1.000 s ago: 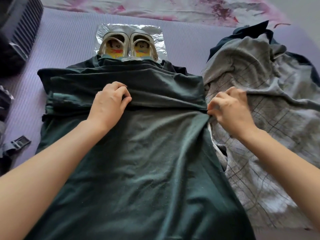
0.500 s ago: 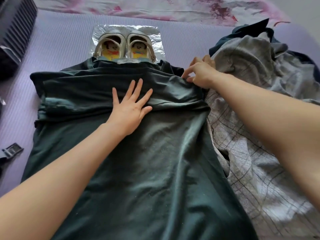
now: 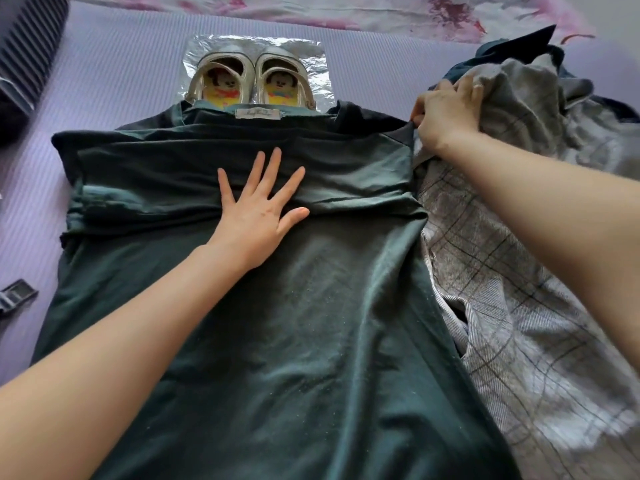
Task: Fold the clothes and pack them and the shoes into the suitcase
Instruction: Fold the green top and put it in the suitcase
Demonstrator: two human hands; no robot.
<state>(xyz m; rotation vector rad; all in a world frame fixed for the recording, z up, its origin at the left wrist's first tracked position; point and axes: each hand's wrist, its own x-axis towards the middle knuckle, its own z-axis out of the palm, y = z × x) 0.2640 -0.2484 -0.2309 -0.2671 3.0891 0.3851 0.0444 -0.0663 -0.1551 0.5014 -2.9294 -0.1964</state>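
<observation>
- Folding step in hand: the dark green garment lies spread down the middle of the frame on the purple mat, neck label at the top, a sleeve band folded across its chest.
- The left hand lies flat on that folded band, fingers straight and spread, pinning it down.
- The right hand, well apart at upper right, has its fingers curled and pinches the garment's upper right corner.
- Next move, as I read it: bring that corner inward across the chest while the flat hand anchors the cloth, then fold the long body up.
- The fabric looks thin and limp, creased at the fold, so it should slide unless held.
- 2 shoes sit side by side on a foil sheet just above the collar.
- A grey checked garment lies crumpled along the right, unfolded.
- The dark ribbed case at upper left is probably the suitcase; nothing visibly packed.
</observation>
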